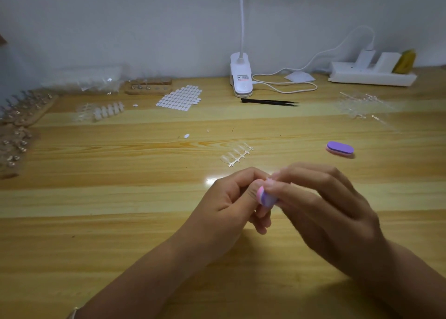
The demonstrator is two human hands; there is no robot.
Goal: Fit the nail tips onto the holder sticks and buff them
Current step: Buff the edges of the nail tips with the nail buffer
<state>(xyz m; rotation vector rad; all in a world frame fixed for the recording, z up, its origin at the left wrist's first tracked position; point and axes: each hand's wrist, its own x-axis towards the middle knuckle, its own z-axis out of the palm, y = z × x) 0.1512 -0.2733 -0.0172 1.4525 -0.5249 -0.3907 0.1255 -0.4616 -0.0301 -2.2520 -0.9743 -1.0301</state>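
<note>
Head view gives us holder sticks (26, 108) standing at the surface's (120, 222) far left and a strip of nail tips (237, 154) lying near the middle. Just below, our left hand (231, 198) curls against the buffer block (265, 195); what it pinches we cannot tell. Our right hand (321, 205) grips that block. A spare buffer (340, 149) lies further right
</note>
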